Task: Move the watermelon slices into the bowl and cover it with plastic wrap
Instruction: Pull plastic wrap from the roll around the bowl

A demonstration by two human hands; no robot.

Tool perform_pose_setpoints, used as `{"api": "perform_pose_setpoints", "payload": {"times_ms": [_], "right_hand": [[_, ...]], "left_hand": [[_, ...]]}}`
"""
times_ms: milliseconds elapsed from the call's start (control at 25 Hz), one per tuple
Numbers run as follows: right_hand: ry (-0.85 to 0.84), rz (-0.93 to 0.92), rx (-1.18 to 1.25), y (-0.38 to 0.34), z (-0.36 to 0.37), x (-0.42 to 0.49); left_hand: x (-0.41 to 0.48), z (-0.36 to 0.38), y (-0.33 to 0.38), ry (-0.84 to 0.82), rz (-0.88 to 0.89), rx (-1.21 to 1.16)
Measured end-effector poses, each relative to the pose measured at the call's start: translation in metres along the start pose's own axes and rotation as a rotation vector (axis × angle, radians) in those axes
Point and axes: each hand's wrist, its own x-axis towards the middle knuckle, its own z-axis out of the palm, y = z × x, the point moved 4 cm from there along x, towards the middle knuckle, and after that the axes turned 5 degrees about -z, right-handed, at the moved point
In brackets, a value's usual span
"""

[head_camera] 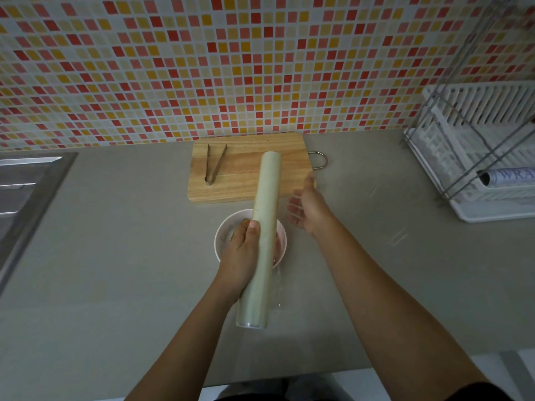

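Here, two hands are over a smooth grey table (115, 256). The left hand (246, 256) is curled round one long, pale roll of plastic wrap (265, 215), held up over one round white bowl (223, 228). The bowl sits on the table just in front of the board. Pink watermelon slices (279, 240) with a bit of green skin show inside it; I cannot count them. The right hand (304, 208) is beside the roll, fingers straight and spread, a bit blurry. Thin clear film (278, 287) shines near the roll's low end. One wooden cutting board (249, 172) carries one pair of metal tongs (214, 164). One white dish rack (477, 146) holds a second roll (509, 175) that reads "WRA". The wall (173, 68) has small red, yellow and pink square tiles.
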Motion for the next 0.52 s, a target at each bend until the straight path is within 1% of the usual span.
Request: {"api": "perform_pose_setpoints", "payload": {"times_ms": [80, 160, 360, 440, 520], "right_hand": [[0.032, -0.098, -0.182, 0.015, -0.002, -0.005], [0.016, -0.160, -0.238, 0.026, 0.000, -0.011], [-0.113, -0.137, -0.154, 0.032, 0.012, -0.021], [-0.129, -0.156, -0.108, 0.029, 0.011, -0.023], [-0.106, -0.197, -0.067, 0.027, 0.010, -0.023]], "left_hand": [[0.003, -0.002, 0.000, 0.002, -0.008, 0.010], [0.006, -0.002, 0.001, 0.000, -0.030, 0.012], [0.011, 0.004, 0.003, -0.035, -0.036, 0.007], [0.014, 0.004, 0.003, -0.037, -0.045, 0.009], [0.016, 0.004, 0.003, -0.018, -0.055, 0.013]]}}
